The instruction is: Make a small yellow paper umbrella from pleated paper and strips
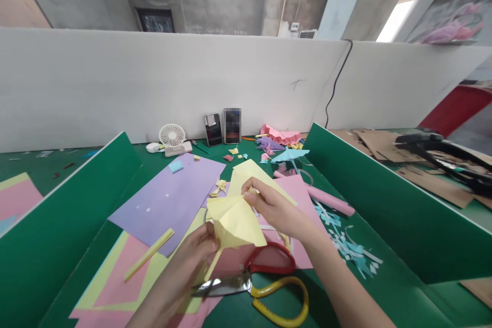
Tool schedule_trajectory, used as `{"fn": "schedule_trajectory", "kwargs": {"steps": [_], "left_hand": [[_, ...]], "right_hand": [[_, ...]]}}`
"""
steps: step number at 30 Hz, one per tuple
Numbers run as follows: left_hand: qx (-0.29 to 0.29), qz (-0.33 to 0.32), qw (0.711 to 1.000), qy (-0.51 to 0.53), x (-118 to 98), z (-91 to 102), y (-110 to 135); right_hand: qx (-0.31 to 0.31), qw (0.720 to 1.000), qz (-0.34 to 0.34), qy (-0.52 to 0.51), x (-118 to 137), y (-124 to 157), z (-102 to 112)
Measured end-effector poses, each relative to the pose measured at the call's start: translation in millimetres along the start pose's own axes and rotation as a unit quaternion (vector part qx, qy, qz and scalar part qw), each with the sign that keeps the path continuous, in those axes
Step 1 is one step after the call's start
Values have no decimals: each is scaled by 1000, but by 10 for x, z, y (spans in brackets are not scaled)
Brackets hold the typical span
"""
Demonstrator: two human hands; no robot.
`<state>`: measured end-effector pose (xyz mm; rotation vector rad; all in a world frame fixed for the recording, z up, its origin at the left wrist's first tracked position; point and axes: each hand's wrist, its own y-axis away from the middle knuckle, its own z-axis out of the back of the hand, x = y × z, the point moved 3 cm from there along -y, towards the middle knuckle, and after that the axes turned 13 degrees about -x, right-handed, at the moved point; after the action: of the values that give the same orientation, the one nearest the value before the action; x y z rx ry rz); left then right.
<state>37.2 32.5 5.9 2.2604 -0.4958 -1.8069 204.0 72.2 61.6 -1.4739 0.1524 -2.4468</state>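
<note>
Between my two hands is a yellow paper umbrella [236,223], its folded canopy tilted and a thin rolled paper stick pointing down toward me. My left hand [202,243] pinches the canopy's lower left edge near the stick. At the upper right edge, my right hand [271,205] grips the paper between thumb and fingers. Just below lie scissors [248,283] with one red and one yellow handle, blades pointing left. A folded yellow paper strip [149,255] rests on coloured sheets to the left.
Purple paper [172,195] and pink paper [302,195] cover parts of the green table. Blue paper scraps [349,246] and a pink roll [330,200] lie right. At the back stand a small fan [172,136], two phones and a blue paper umbrella [290,155]. Green panels [365,205] flank the sides.
</note>
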Motion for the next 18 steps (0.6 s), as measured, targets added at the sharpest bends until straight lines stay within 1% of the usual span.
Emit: {"fn": "schedule_trajectory", "kwargs": {"steps": [4, 6, 8, 11, 15, 17, 18], "left_hand": [[-18, -50, 998, -40, -42, -14, 13], [-26, -63, 997, -48, -65, -22, 15], [-25, -47, 998, -44, -64, -22, 17], [-9, -11, 999, -33, -31, -13, 27], [7, -38, 998, -55, -9, 32, 13], [-13, -58, 995, -79, -16, 91, -16], [-38, -72, 993, -89, -32, 133, -31]], "right_hand": [[-1, 1000, -3, 7, 5, 7, -21], [1, 1000, -8, 2, -9, 3, -27], [-8, 1000, -9, 1, -27, -6, -23], [-24, 1000, -8, 4, -42, -19, -8], [-14, 1000, -11, 22, -40, -24, -12], [-7, 999, -15, 32, -31, -22, -18], [-7, 999, -17, 37, -23, -19, -20]]}}
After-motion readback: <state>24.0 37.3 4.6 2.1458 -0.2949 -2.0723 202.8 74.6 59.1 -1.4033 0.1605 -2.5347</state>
